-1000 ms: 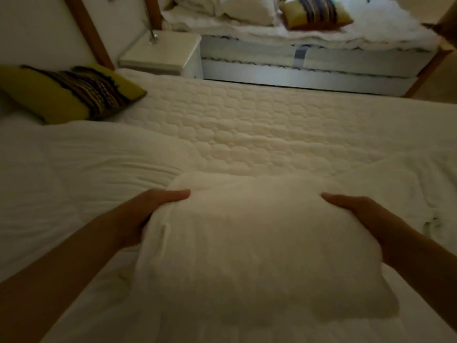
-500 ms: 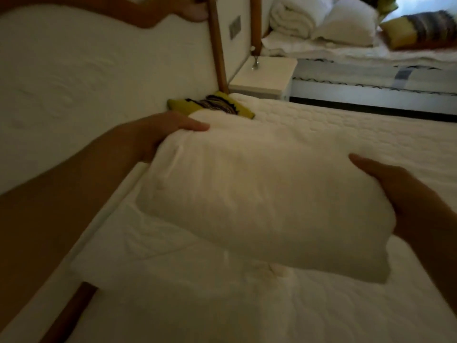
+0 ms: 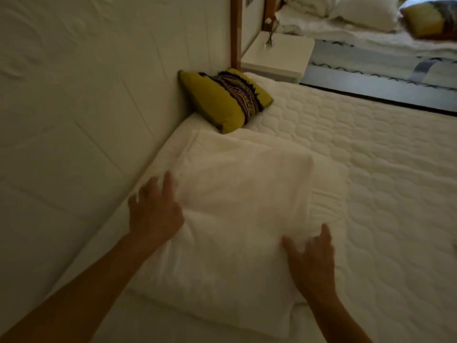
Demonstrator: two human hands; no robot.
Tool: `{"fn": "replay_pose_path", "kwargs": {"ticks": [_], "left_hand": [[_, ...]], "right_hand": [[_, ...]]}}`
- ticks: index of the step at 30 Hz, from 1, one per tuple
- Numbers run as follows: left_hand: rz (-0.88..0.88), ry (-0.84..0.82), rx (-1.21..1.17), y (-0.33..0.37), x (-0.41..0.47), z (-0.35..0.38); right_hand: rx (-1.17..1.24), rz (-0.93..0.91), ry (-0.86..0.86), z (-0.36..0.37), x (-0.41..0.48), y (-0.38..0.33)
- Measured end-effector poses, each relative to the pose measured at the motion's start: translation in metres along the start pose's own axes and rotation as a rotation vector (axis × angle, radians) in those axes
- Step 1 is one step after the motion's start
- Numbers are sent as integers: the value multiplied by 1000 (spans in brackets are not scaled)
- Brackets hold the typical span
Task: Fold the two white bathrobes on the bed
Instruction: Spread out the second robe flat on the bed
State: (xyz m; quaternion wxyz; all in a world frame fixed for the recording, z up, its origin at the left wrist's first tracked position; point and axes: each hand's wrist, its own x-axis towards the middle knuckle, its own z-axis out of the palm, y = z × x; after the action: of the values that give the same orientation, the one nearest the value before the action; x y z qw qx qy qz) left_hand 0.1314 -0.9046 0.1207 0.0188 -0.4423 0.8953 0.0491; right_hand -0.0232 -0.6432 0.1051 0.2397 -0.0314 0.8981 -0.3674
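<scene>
A folded robe (image 3: pixel 237 214) is seen lying flat on the bed (image 3: pixel 371 169), close along the padded headboard (image 3: pixel 74 107) on the left. It is stacked on a second folded white layer (image 3: pixel 212 144), whose edges show beyond it at the far end and on the right. Whether that layer is the other robe cannot be told in the dim light.

The left hand (image 3: pixel 154 209) is laid against the robe's left edge, fingers spread and fairly straight, with nothing gripped. The cloth is dented a little where the palm meets it. The right hand (image 3: pixel 312 256) is set on the robe's near right part, fingers apart and loosely bent, thumb out to the left; no fold is pinched. The hands are held well apart, one at each side of the robe, and both are slightly blurred.

Beyond the stack a yellow-green cushion (image 3: pixel 222 102) with a dark patterned band is propped against the headboard, its near corner at the far edge of the lower layer. The bed's quilted cover is left bare to the right. A wooden post (image 3: pixel 235 28) rises behind the cushion. Past the bed's far edge a white nightstand (image 3: pixel 279 58) is seen, with a small vase (image 3: pixel 269 42) of twigs on it. Further right a second bed (image 3: pixel 371 33) is made out — a white pillow (image 3: pixel 363 11) and another patterned cushion (image 3: pixel 430 18) lie on it.
</scene>
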Motion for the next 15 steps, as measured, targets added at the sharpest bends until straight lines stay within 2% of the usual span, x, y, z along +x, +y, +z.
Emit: {"fn": "replay_pose_path", "kwargs": {"ticks": [1,2,4,6,7,8,11,12,15], "left_hand": [[176,160,59,14,4,-1],[324,244,50,29,10,0],[482,160,12,54,28,4],[515,49,51,67,48,25],[511,12,65,64,55,37],[487,13,61,57,62,52],[424,26,13,46,72,86],[422,41,13,47,73,93],[446,36,33,48,75,96]], "right_hand": [[-82,-139,121,1,3,-10],[-162,-308,199,5,4,-25],[-359,-619,173,28,14,-48],[-617,-803,41,53,35,-54],[-707,-817,6,59,50,-50],[-746,-751,10,61,66,-43],[-578,-325,53,49,106,-14],[-545,-251,51,45,114,-6],[-534,-212,52,42,107,11]]}}
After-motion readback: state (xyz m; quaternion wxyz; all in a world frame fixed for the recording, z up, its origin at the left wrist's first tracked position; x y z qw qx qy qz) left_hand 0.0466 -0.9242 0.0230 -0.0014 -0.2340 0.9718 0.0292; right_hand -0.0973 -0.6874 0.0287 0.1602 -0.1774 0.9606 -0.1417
